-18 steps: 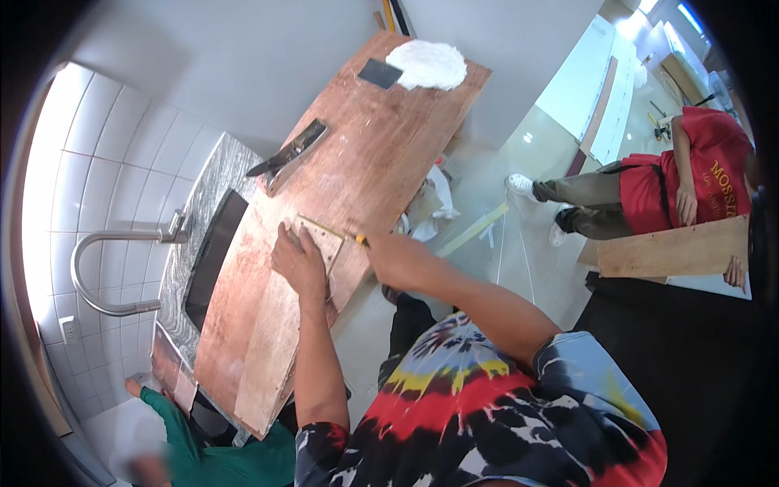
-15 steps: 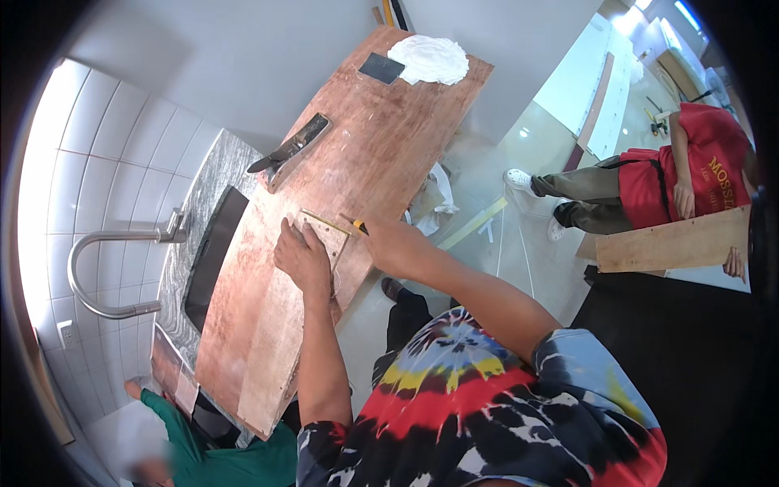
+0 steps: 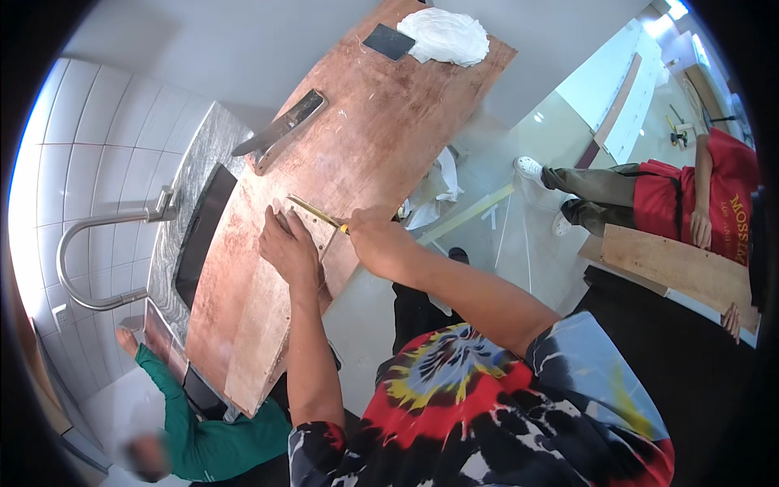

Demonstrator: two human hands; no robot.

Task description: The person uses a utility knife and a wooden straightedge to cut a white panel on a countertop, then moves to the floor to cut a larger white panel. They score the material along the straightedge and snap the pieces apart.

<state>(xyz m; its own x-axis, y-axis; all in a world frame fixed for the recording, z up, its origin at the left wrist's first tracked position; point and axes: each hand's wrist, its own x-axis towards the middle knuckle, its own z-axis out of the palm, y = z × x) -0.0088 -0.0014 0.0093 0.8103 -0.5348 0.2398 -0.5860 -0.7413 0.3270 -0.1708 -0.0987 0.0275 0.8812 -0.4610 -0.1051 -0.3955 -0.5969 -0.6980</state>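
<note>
We see a broad reddish board lying over part of the stone counter, beside a dark sink. We judge it heavy and stiff, to be taken by both long edges. On its near part lies a narrower pale board, probably lighter, rigid and not very slippery; we would steady it flat or lift it by its long sides, minding the rough edge. The left hand rests palm down near its far end, fingers close together; we cannot tell whether that grip closes on anything. The right hand has its grip curled around a small yellow tool, pinched near the board's far right corner. Between the hands runs a narrow yellowish strip, its kind unclear to us. The tool should be light and firm, best held by its handle. Smallest is yellow lettering on a co-worker's red shirt; we make out no label on the boards.
</note>
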